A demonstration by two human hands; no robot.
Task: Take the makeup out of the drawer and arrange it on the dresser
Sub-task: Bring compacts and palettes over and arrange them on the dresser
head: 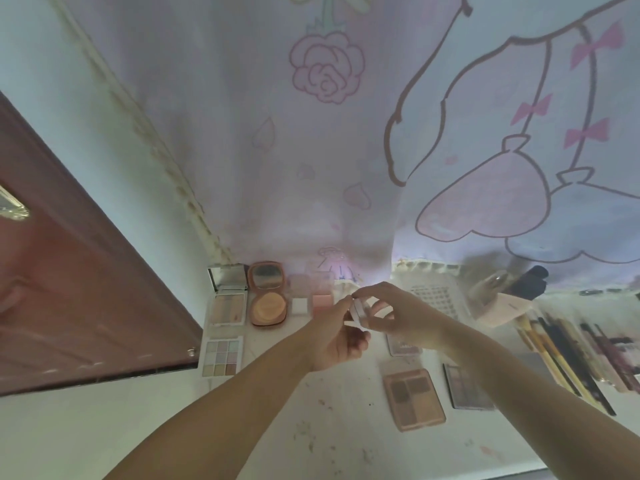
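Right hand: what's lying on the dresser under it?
Under the right hand, a flat palette shows its near edge on the dresser; the rest is covered. Both hands hold a small clear compact.

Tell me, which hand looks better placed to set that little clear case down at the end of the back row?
Probably the left. Both hands pinch the small clear case, but the left hand sits right beside the pink blush compact where the row ends, while the right hand reaches in from farther right.
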